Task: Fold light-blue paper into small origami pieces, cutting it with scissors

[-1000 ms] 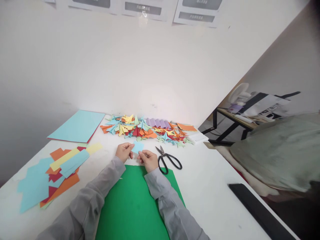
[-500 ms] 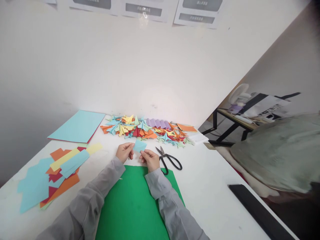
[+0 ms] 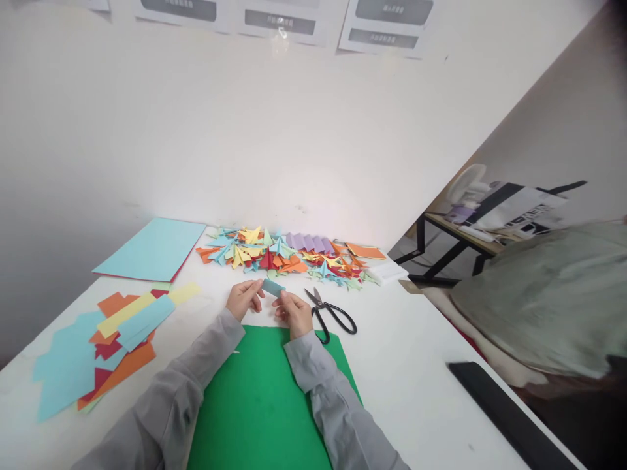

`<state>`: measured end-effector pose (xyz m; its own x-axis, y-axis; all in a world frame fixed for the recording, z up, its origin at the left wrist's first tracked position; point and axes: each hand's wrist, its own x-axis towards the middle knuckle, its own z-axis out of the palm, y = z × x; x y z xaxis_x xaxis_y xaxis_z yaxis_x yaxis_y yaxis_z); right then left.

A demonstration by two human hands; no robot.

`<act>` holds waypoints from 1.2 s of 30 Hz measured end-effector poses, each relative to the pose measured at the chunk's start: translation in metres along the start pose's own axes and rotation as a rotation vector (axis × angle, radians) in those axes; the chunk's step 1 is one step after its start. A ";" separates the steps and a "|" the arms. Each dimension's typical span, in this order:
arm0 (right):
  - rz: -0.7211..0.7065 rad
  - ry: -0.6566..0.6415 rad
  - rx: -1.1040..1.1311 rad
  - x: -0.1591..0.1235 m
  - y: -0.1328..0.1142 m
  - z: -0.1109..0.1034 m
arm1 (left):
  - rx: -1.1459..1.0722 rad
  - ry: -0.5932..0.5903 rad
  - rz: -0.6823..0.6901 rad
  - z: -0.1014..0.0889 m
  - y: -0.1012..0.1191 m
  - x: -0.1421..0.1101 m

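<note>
Between my two hands a small piece of light blue paper is held up, showing as a narrow, darker strip. My left hand pinches its left end between thumb and fingers. At the right end, my right hand grips it the same way. Both hands are just beyond the far edge of a green sheet. Black-handled scissors lie on the table right of my right hand, blades slightly apart and pointing away.
Many folded paper shapes lie along the wall, with a pleated purple paper among them. Coloured paper scraps and large blue sheets are on the left. A black bar lies at the right edge, near a person's clothing.
The blue paper has tilted or folded from a lighter square-looking face into a narrow darker strip. Both hands have stayed almost in place.
</note>
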<state>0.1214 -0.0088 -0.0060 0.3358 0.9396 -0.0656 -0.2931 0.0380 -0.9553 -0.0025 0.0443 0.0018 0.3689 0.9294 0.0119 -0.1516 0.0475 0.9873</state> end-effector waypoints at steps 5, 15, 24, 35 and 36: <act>-0.006 -0.014 0.013 0.000 0.001 0.000 | -0.017 0.022 0.007 -0.001 -0.001 0.001; 0.023 -0.061 0.053 0.001 0.001 -0.001 | -0.013 0.013 -0.005 0.000 0.001 0.001; 0.052 -0.070 0.084 0.000 0.000 -0.001 | -0.011 0.021 -0.008 0.000 0.003 0.001; 0.068 -0.084 0.080 0.002 -0.001 -0.001 | -0.026 0.008 -0.007 0.000 0.003 0.001; 0.071 -0.085 0.081 0.002 -0.001 -0.001 | -0.037 0.001 -0.006 -0.001 0.003 0.001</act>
<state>0.1230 -0.0074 -0.0057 0.2359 0.9662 -0.1040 -0.3856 -0.0052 -0.9226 -0.0033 0.0453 0.0050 0.3694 0.9292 0.0056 -0.1829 0.0668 0.9808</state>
